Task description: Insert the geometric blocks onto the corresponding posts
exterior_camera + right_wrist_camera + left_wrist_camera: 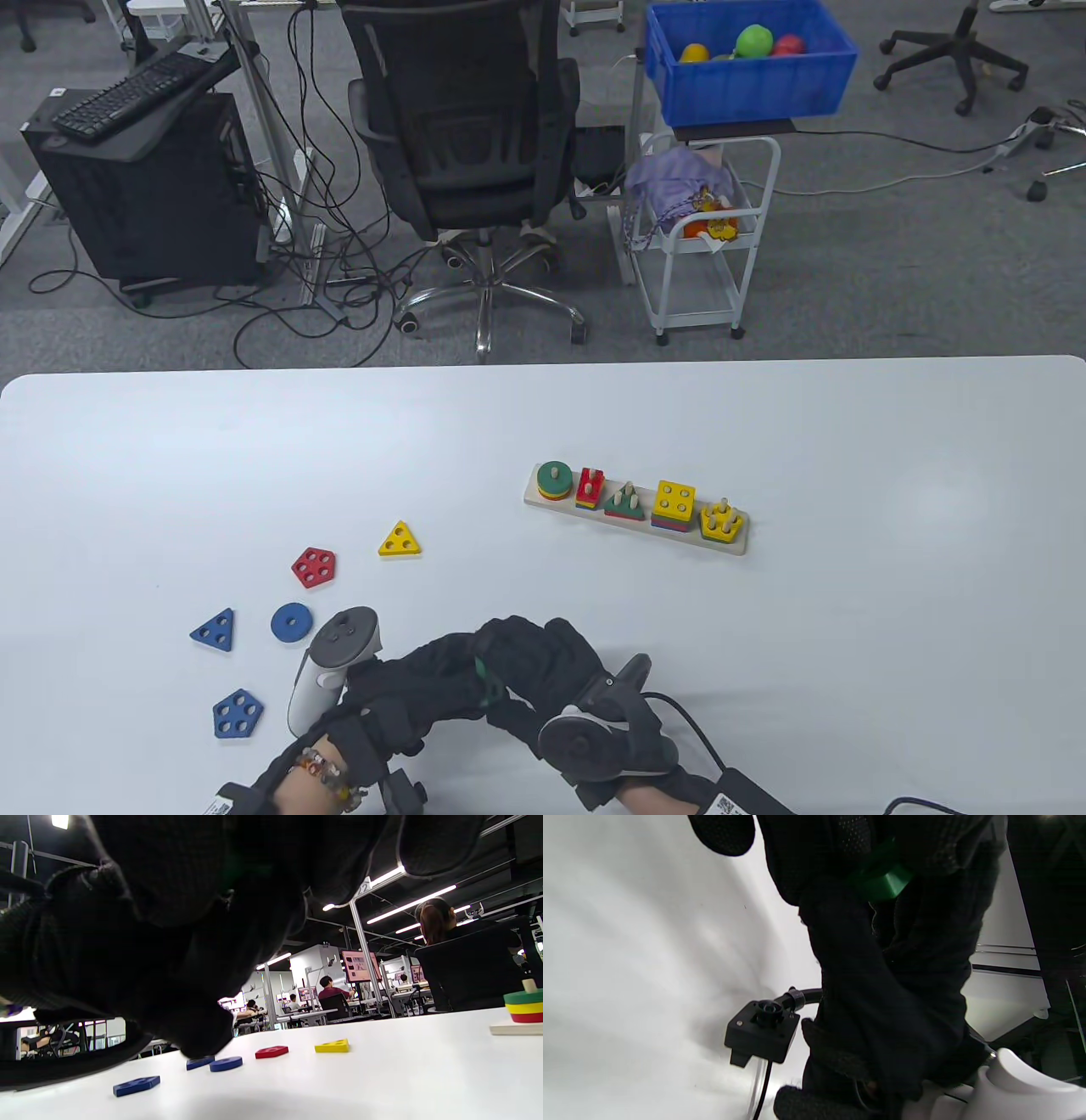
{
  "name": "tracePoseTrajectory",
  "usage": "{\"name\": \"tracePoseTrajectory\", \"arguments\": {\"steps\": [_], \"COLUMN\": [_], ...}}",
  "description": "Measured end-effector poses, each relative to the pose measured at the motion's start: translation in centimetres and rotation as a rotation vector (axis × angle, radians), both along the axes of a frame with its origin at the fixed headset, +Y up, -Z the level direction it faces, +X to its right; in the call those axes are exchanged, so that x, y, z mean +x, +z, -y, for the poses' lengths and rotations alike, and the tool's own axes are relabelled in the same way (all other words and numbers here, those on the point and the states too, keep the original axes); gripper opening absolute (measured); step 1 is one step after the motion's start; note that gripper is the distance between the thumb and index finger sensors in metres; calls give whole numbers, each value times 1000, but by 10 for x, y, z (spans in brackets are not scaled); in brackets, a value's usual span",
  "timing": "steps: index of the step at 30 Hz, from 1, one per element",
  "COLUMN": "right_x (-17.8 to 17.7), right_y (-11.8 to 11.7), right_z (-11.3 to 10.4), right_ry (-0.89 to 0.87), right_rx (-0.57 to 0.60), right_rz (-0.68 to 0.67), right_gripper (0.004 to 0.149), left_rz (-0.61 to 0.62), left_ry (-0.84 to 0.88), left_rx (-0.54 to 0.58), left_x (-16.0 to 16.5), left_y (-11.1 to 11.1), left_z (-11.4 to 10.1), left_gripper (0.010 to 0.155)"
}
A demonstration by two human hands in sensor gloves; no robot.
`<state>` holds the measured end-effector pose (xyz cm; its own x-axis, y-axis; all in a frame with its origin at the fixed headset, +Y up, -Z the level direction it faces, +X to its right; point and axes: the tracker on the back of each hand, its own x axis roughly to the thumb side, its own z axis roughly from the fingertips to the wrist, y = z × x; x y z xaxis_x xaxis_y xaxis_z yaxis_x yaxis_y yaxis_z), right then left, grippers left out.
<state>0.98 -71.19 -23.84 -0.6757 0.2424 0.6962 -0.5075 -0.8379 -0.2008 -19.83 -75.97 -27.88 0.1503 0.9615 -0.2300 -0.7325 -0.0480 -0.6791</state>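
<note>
Table view: we read the scene from left to right. Five loose blocks lie flat on the white table [848,441] at the left: a blue triangle [214,630] with its apex toward the far edge, a blue pentagon [237,714] nearest the person, a blue ring [291,622], a red pentagon [314,567] and a yellow triangle [400,540], apex also toward the far edge.

Near the bottom edge, the left hand [407,692] and the right hand [543,662] meet, fingers curled together around a small green block [488,683]. The left wrist view shows that green block [882,880] wedged between dark gloved fingers [857,955]. We cannot tell which hand carries the actual grip.

To the right, well apart from the hands, stands the wooden peg board [636,509]. Its long axis runs left to right, the right end slightly nearer the person, pegs upright. It carries a green-topped ring stack [553,480], a red-topped stack [590,487], a green triangle stack [627,502], a yellow-topped square stack [675,504] and a yellow pentagon stack [722,520].

Beyond the table, a blue bin [747,68] on a white cart [704,246] holds coloured balls.
</note>
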Motion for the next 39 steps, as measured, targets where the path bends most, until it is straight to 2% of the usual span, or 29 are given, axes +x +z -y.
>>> {"name": "tracePoseTrajectory", "arguments": {"steps": [3,6,8,11,13,14,16,17,21,26,31,39], "right_x": [1,5,12,23,29,32,37,38,43,43,36,31], "right_y": [-2,-8,-18,-47,-70,-79,-103,-111,-150,-194,-218,-240], "right_z": [0,-1,-3,-8,-10,-12,-18,-20,-26,-21,-8,6], "right_ry": [-2,13,30,89,146,173,240,268,401,525,559,577], "right_rx": [-9,-24,-36,-111,-116,-119,-118,-127,-138,-254,-306,-345], "right_rz": [13,32,77,193,252,281,348,373,466,596,649,690], "right_gripper": [73,73,73,73,72,72,72,72,72,72,71,71], "left_rz": [-14,-24,-15,1,-43,-57,-96,-115,-256,-366,-426,-372], "left_ry": [-48,-215,-389,-767,-1046,-1146,-1373,-1408,-1462,-1506,-1487,-1496], "left_rx": [35,178,341,613,743,769,761,736,655,592,565,531], "left_x": [0,-4,-13,-35,-51,-58,-78,-84,-117,-148,-162,-162], "left_y": [0,1,1,3,4,4,-1,-3,-11,-12,-12,-16], "left_z": [-3,-12,-24,-38,-44,-45,-47,-47,-46,-51,-54,-43], "left_gripper": [64,67,68,68,67,68,75,81,86,82,80,76]}}
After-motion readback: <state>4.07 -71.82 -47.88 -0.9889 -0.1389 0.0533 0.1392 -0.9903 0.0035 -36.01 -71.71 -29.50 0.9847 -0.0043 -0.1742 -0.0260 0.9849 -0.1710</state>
